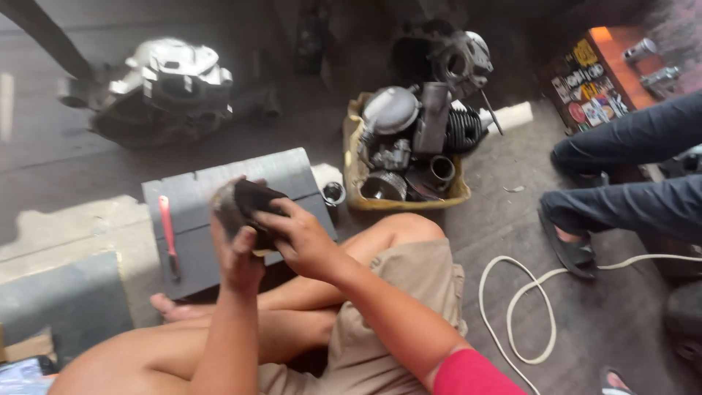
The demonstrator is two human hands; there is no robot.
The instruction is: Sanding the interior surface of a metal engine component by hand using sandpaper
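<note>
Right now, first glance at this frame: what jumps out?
Centre frame, the left hand and right hand grip a dark round engine part over a grey board that carries a red-handled tool. Behind it, a yellow tub is packed with engine parts. A white hose loops across the floor at right, near another person's sandalled foot.

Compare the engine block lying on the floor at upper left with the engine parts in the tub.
The pale engine block lies bare on the floor; the engine parts sit piled in a yellowish tub. The block is one light silver casting; the tub holds several darker pieces, one finned. Both are grimy metal, out of either hand's reach.
</note>
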